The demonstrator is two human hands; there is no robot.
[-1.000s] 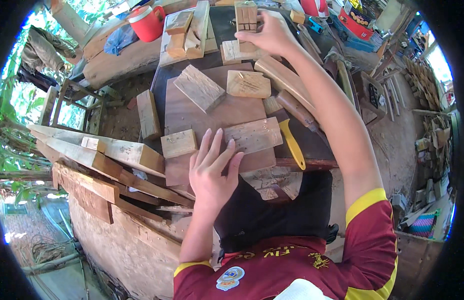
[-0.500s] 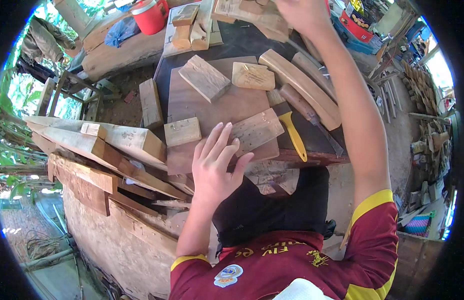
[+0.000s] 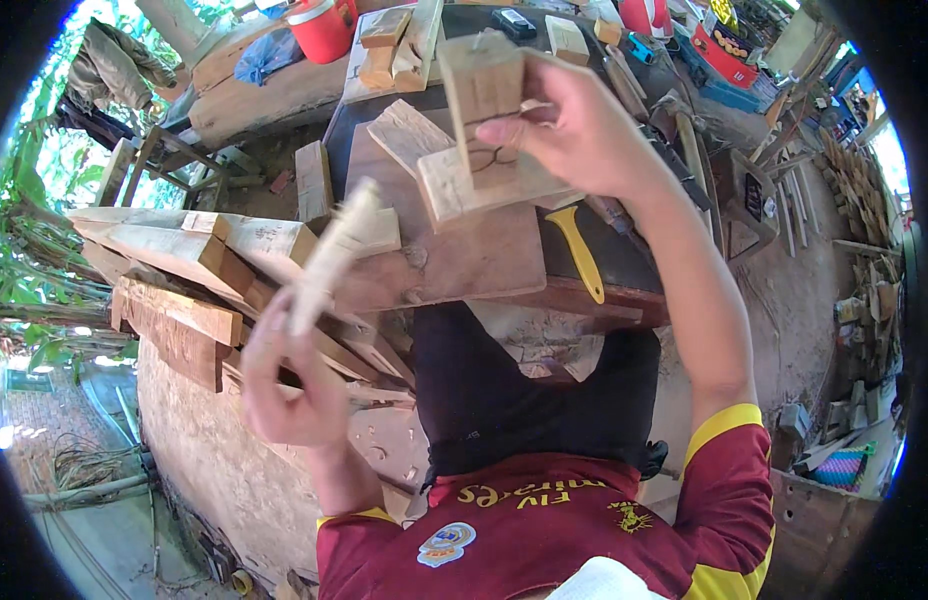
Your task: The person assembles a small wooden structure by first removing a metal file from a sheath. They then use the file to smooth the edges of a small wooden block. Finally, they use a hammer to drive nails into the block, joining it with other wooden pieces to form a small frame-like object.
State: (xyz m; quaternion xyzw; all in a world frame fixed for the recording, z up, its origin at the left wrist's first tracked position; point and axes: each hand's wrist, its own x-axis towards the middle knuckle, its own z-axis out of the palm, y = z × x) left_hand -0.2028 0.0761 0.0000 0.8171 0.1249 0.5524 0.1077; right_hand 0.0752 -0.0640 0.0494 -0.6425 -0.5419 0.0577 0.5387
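Note:
My right hand (image 3: pixel 594 130) grips a wooden piece (image 3: pixel 494 90) made of an upright block and a longer flat board, with dark lines drawn on it. Whether the two parts are joined, I cannot tell. Off the bench's left side, my left hand (image 3: pixel 294 385) pinches a light wooden slat (image 3: pixel 336 250), blurred by motion and tilted. Below the right-hand piece lies a thin brown panel (image 3: pixel 464 270). On the panel are a wooden block (image 3: pixel 409 135) and a smaller block (image 3: pixel 382 232), partly behind the slat. A yellow-handled tool (image 3: pixel 579 255) rests at the bench's near edge.
Thick timbers (image 3: pixel 234 250) stack up to the left. A red jug (image 3: pixel 322 30), a blue plastic bag (image 3: pixel 269 60) and cut blocks (image 3: pixel 384 40) stand at the back. Hand tools (image 3: pixel 674 170) lie on the right beneath my forearm; a box (image 3: pixel 724 60) sits at back right.
My right hand has brought the wooden piece nearer from the back of the bench. My left hand has lifted a flat wooden piece off the panel and swung left with it.

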